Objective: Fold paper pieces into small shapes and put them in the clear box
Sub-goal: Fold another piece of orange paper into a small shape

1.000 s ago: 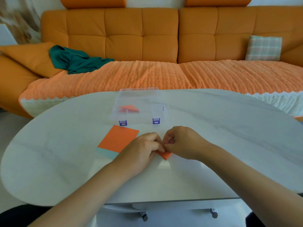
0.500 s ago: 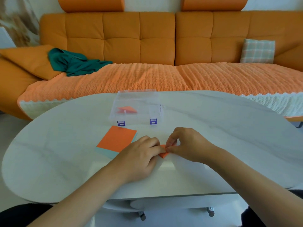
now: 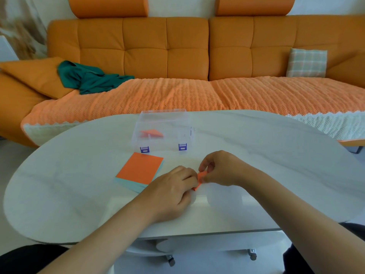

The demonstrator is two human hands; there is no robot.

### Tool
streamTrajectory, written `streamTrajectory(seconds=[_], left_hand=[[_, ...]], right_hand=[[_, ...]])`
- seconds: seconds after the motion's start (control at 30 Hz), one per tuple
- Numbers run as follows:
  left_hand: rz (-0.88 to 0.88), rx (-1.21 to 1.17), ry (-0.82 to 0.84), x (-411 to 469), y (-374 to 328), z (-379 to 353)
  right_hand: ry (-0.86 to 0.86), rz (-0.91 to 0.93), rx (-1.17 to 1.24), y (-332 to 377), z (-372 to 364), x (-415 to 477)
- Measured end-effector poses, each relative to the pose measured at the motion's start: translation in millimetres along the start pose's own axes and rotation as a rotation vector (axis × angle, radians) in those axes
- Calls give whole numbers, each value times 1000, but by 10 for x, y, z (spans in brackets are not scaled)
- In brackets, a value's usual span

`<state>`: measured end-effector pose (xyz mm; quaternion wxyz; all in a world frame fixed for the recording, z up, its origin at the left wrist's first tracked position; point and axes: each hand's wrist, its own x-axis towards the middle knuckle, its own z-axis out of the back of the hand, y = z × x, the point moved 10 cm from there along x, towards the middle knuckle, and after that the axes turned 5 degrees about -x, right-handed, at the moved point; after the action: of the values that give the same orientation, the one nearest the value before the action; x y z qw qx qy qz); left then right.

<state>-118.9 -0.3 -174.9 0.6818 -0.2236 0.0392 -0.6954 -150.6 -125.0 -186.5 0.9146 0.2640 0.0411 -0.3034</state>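
A green cloth (image 3: 88, 80) lies crumpled at the left end of the orange sofa (image 3: 166, 48). On the white counter (image 3: 276, 165), a stack of square paper sheets (image 3: 140, 171) with an orange sheet on top sits just left of the hands. Beyond it stands the clear box (image 3: 185, 135) with two purple latches facing the person. One folded orange shape (image 3: 151, 133) lies in its left part.

The left hand (image 3: 169, 192) rests on the counter, its fingers curled together onto the lower end of a small orange paper piece (image 3: 201, 179). The right hand (image 3: 223, 171) pinches the upper end of that piece between thumb and fingers, raising it slightly off the surface. The piece lies between the two hands, in front of the box. A plaid cushion (image 3: 306, 63) leans on the sofa back at the far right.
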Motion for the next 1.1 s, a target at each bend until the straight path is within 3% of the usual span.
streamTrajectory(seconds=[0.47, 0.63, 0.83, 1.1], left_hand=[[61, 1, 20, -16, 36, -7], [106, 14, 37, -1, 40, -59], [150, 57, 23, 42, 9, -107], [153, -99, 0, -154, 66, -74]], right_hand=[[-19, -152, 105, -249, 136, 127], [-23, -96, 172, -251, 97, 103], [-21, -71, 47, -189, 65, 138], [-16, -84, 38, -191, 65, 147]])
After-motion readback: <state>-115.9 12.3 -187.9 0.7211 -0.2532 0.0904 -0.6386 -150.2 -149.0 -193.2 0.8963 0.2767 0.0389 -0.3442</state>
